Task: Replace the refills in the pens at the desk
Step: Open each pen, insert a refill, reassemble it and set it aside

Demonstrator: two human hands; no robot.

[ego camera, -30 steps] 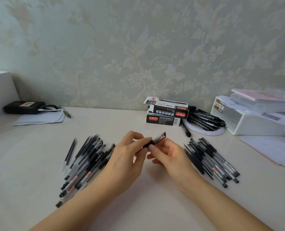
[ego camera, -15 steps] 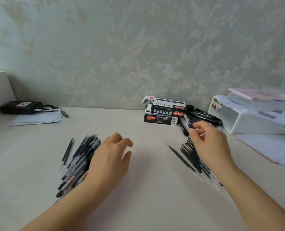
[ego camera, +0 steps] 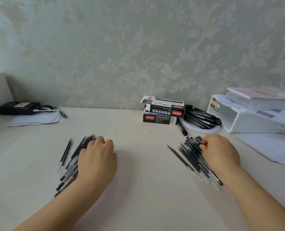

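Two bare forearms come in over the near edge of the pale worktop (ego camera: 138,189), one toward each side. The left hand (ego camera: 97,160) lies palm down on the left pile of pens (ego camera: 71,165), fingers curled loosely over the far ends of the pens; whether it pinches one I cannot tell. Just left of that pile one loose refill (ego camera: 65,153) lies apart on the bare surface. The right hand (ego camera: 221,151) rests on the right pile of pens and refills (ego camera: 192,155), fingertips bent down onto the black caps at the pile's far end; a closed grip on any single pen cannot be made out. The thin refills fan out along the left side of this pile, the outermost one lying slightly clear of the rest.

Farther back, toward the right of the far edge, two black refill boxes (ego camera: 161,112) are stacked, the upper one with its flap open. Right beside them a white round dish (ego camera: 203,130) carries a heap of black markers (ego camera: 201,116), one marker lying off its rim on the worktop. A white storage box (ego camera: 248,120) with papers on top stands in the far right corner. In the far left corner a black case (ego camera: 18,107) sits on a sheet of paper with a white cable.
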